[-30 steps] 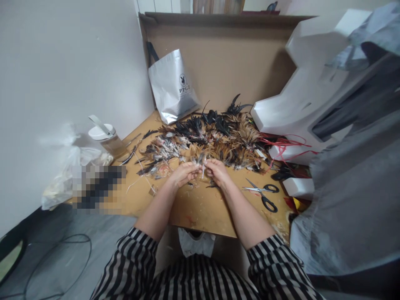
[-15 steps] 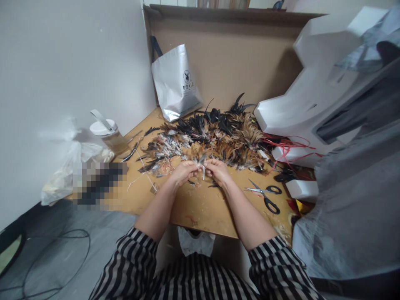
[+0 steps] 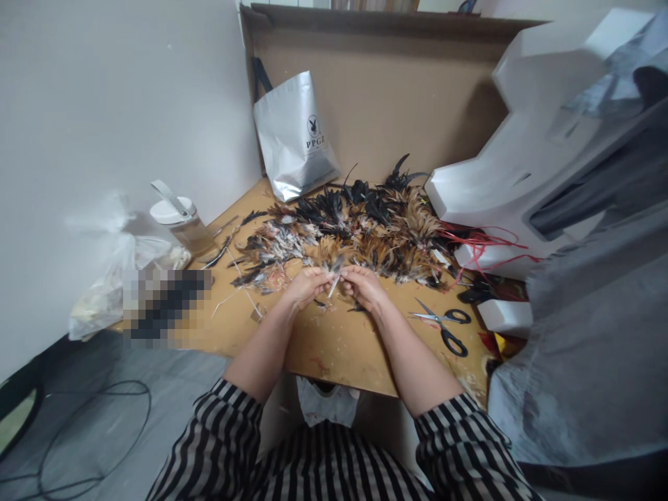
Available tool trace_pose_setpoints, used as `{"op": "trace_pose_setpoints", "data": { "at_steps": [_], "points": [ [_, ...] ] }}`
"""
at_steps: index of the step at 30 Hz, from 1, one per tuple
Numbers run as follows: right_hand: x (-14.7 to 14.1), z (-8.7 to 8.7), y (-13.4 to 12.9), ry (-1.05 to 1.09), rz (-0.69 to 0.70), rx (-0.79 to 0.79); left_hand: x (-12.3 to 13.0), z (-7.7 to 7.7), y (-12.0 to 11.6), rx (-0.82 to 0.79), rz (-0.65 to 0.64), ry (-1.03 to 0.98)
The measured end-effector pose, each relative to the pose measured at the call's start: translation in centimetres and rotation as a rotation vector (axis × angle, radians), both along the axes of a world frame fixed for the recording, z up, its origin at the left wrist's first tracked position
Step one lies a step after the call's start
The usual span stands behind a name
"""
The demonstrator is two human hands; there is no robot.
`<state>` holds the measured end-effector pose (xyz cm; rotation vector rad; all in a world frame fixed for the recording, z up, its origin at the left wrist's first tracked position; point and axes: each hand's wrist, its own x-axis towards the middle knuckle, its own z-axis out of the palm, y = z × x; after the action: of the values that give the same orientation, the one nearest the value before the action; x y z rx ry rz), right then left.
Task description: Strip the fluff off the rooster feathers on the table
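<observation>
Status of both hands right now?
Left hand: closed, seemingly pinching a feather tuft.
Right hand: closed, apparently on the white strip; exact grip too small to tell.

At twelve o'clock, a matt cardboard panel [image 3: 360, 104] and rough-textured feathers [image 3: 360, 212] are seen; at eleven, a glossy, foil-like bag [image 3: 292, 142]; at four, scissors [image 3: 441, 320] of metal and black plastic.

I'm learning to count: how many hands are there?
2: the left hand and the right hand, close together at the near edge of the feather pile, a white strip between them. No others show.
</observation>
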<state>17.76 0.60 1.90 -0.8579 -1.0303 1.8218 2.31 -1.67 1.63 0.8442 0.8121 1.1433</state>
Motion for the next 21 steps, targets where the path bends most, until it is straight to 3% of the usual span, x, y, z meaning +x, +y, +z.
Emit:
{"op": "trace_pose_setpoints", "data": {
  "at_steps": [8,15,21],
  "points": [
    [0.10,-0.17,0.15,0.035,0.025,-0.001,0.10,0.34,-0.24,0.025,0.026,0.030],
    [-0.23,-0.56,0.13,-0.030,-0.015,0.040,0.06,-0.38,0.12,0.071,0.042,0.169],
    [0.03,-0.51,0.20,-0.017,0.012,0.032,0.05,-0.40,0.12,0.092,0.047,0.139]
  ]
}}
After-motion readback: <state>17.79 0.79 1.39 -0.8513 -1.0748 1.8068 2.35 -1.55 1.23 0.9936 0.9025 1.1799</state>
